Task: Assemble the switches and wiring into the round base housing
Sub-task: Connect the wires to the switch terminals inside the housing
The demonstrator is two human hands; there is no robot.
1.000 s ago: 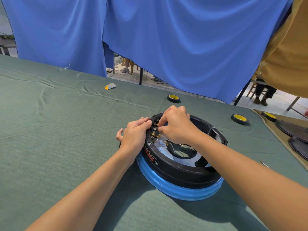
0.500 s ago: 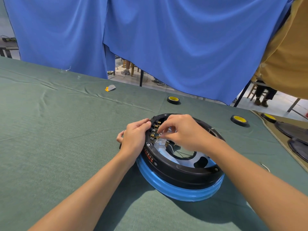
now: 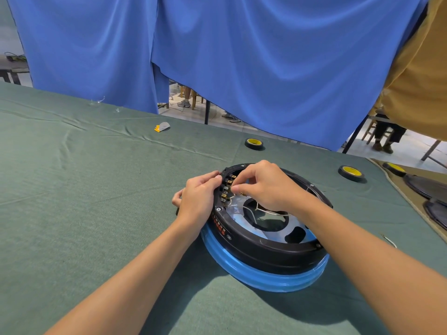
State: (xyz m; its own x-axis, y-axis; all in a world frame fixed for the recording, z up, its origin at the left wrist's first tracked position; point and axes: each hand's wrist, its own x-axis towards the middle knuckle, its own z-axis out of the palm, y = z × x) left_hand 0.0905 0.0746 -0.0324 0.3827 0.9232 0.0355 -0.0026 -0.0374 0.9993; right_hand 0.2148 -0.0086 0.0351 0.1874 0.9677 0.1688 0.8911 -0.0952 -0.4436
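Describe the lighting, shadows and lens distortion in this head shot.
Head view: soft, even daylight with no hard glare. The round base housing throws a soft shadow toward the camera on the green cloth. Wide-angle stretch shows toward the frame edges, and the centre is sharp.

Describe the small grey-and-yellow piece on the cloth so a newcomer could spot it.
On the green cloth, look toward the far edge, below the gap in the blue curtain. The small piece lies left of the nearest tape roll: flat, grey with a yellow end, not a black ring.
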